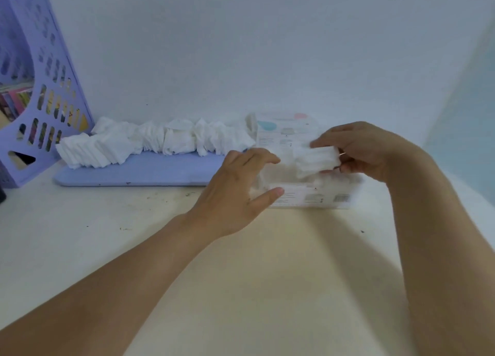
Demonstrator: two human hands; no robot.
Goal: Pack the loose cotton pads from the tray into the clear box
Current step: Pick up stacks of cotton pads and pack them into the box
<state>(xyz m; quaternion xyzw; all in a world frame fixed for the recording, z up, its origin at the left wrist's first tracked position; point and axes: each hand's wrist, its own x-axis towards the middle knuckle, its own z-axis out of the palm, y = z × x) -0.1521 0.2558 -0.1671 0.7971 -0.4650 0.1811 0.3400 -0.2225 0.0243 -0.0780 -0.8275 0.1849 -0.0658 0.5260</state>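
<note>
Right hand (367, 149): fingers pinch a small stack of cotton pads (317, 159), thumb below, fingertips above.
Held stack: soft, white, square-edged sheets pressed into a thick wad, over the open top of the clear box.
Left hand (238, 189): fingers spread and gently curved, thumb at the box's near left edge, fingertips at its top rim; I cannot tell whether they clamp it.
Clear box (308, 195): see-through rigid plastic, rectangular, printed labels and a barcode on its front wall, lid (286, 130) raised behind the fingers; white pads already inside.
Loose pads (150, 142): fluffy, creased white squares leaning in a long row, left of both hands.
Tray (139, 170): flat, matte lilac slab with rounded corners, under the row.
File rack (34, 87): lilac perforated plastic, far left.
Worktop (107, 221): pale cream, smooth, flecked with dark specks.
Wall (241, 47): plain, pale blue-white.
</note>
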